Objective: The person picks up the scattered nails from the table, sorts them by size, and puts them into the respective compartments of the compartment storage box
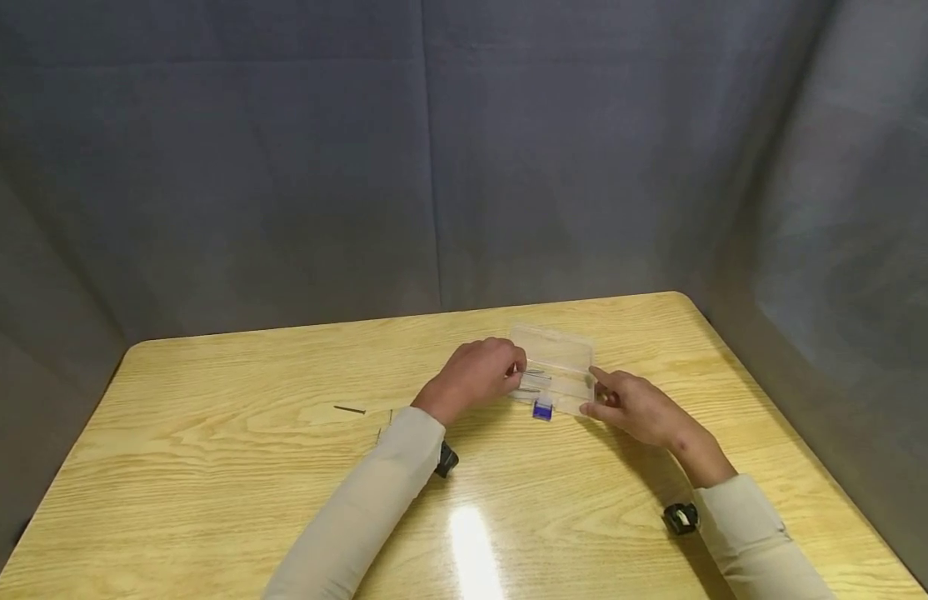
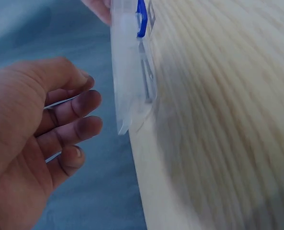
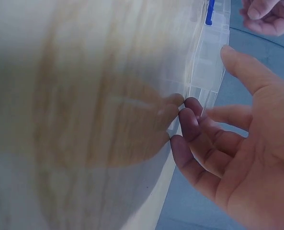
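Head: one clear box (image 1: 557, 346), lid up, one blue latch (image 1: 542, 410), on a wood-grained desk (image 1: 209, 483); one nail (image 1: 350, 409) apart; grey curtain (image 1: 284, 183) behind. Left wrist: left hand (image 2: 19, 124) loosely bent, nothing visibly held. Right wrist: right hand (image 3: 254, 148), half spread, holds the box's end.

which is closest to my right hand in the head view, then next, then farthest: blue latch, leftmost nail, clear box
1. Clear box: its right end is right at the right hand.
2. Blue latch: on the box's near side, left of the right hand.
3. Leftmost nail: well over to the left, on the table.
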`<state>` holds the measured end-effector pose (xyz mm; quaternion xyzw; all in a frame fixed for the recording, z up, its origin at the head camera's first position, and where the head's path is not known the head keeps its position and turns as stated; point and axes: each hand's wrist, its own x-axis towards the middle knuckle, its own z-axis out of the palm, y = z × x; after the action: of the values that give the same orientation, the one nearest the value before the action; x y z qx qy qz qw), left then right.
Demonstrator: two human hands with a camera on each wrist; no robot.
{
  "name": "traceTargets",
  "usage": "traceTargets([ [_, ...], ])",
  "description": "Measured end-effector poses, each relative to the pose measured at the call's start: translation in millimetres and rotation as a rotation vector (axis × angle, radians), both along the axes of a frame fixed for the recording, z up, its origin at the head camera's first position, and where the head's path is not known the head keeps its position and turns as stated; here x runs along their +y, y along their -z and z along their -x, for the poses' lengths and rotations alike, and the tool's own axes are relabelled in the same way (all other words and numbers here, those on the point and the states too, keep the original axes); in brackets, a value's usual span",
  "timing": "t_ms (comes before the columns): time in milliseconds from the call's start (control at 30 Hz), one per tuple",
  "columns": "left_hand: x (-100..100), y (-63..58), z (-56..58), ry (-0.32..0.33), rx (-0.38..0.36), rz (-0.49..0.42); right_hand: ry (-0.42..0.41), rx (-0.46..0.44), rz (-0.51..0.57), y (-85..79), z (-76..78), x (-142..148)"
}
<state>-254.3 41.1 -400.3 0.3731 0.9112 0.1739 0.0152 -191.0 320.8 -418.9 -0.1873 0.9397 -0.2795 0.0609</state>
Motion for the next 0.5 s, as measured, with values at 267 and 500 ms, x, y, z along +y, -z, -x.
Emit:
traceTargets([
  [267,-32.8,0.7,-6.3,-0.044,0.009,0.014,-0.014,-0.043,-0.003,6.3,0.4,2.8],
  [500,-70.2,2.2,-7.2,-0.118,-0.01,0.005,-0.02,-0.051,0.016,6.3,-1.4,5.6],
])
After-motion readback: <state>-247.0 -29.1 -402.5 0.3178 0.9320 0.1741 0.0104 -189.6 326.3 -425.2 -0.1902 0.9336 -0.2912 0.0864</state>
